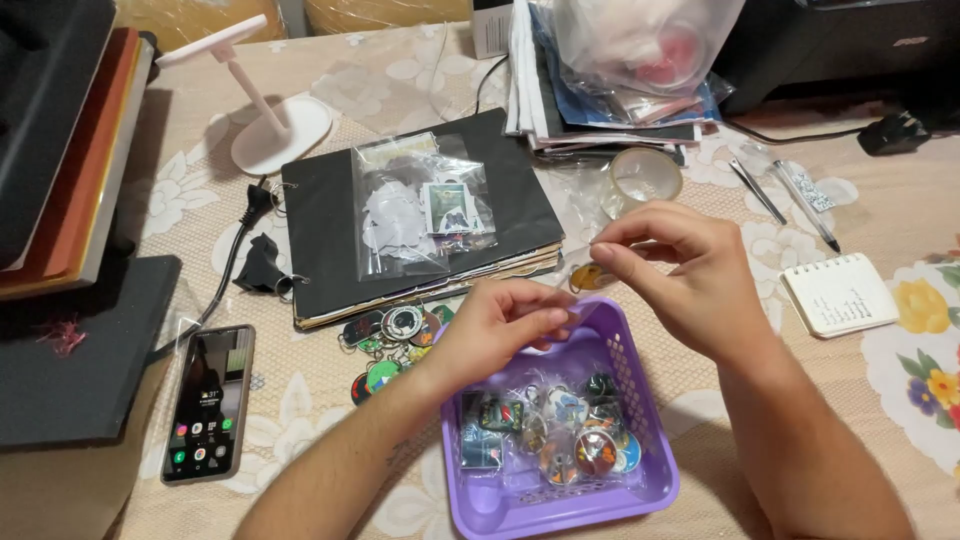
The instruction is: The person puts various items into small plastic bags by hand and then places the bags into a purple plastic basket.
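A small clear plastic sleeve is pinched between both hands over the far rim of the purple slotted plastic basket. Left hand: fingertips closed on its lower end. Right hand: thumb and forefinger closed on its upper end. Round printed keychains in clear wrappers are piled inside the basket. More round keychains lie just left, beside a black ring binder. A black smartphone is set well apart.

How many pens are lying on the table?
2. Both lie right of the tape roll: a dark pen and a longer pen beside it, above the notepad. Clutter may hide others.
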